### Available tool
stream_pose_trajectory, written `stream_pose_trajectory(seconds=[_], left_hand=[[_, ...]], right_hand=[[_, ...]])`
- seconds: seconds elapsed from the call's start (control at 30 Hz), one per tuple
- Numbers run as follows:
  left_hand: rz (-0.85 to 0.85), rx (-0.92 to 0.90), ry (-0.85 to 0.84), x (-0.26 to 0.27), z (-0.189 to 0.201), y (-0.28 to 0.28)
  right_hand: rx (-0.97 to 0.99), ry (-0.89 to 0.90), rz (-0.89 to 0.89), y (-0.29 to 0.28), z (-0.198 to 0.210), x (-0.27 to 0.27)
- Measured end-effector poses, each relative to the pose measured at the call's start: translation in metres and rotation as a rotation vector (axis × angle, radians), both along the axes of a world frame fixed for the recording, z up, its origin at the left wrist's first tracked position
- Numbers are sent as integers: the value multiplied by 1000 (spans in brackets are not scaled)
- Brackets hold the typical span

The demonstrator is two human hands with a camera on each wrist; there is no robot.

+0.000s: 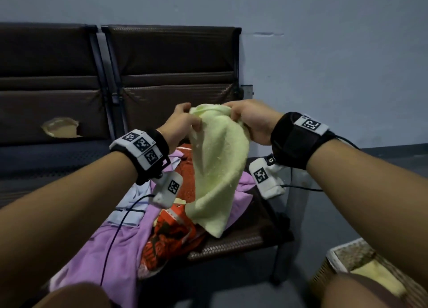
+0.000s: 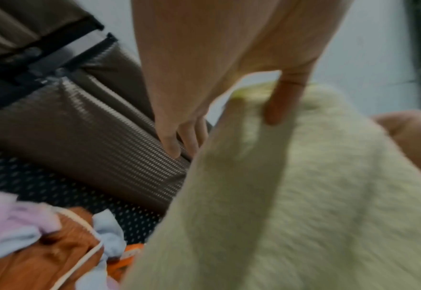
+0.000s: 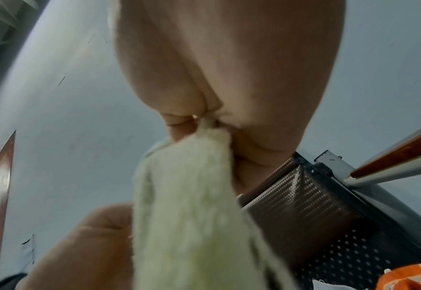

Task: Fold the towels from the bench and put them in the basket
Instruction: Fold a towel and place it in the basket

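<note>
A pale yellow-green towel (image 1: 217,166) hangs in the air above the bench seat (image 1: 231,245). My left hand (image 1: 183,122) pinches its top left edge, thumb on the cloth (image 2: 286,102). My right hand (image 1: 247,120) pinches the top right corner (image 3: 211,125) between thumb and fingers. Both hands are close together, so the towel (image 2: 291,206) droops in a loose fold. Under it lies a heap of towels: a purple one (image 1: 115,243), an orange-red patterned one (image 1: 171,233) and a light blue one (image 1: 132,205). The woven basket (image 1: 333,256) stands at the lower right with a folded yellow towel (image 1: 379,277) inside.
The brown bench backrests (image 1: 171,60) stand against a grey-blue wall (image 1: 324,41). The left seat pad has a torn hole (image 1: 61,127). My knees show at the bottom edge. Sensor cables hang from both wrists over the heap.
</note>
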State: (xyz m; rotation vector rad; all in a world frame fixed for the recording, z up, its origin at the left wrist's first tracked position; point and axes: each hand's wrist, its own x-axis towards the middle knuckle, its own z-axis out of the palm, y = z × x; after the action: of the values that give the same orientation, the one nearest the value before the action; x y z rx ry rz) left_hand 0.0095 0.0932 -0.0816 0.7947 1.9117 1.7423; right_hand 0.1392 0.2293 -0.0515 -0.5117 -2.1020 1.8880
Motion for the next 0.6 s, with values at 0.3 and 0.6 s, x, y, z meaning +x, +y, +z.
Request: stream_pose_trajectory(seconds=[0.3,0.6], left_hand=[[-65,-91,-29,-31,-14,16],[115,199,337,-72,29,65]], right_hand=[[206,-266,-14,58,-20,-11],[306,239,-418,82,-1,-57]])
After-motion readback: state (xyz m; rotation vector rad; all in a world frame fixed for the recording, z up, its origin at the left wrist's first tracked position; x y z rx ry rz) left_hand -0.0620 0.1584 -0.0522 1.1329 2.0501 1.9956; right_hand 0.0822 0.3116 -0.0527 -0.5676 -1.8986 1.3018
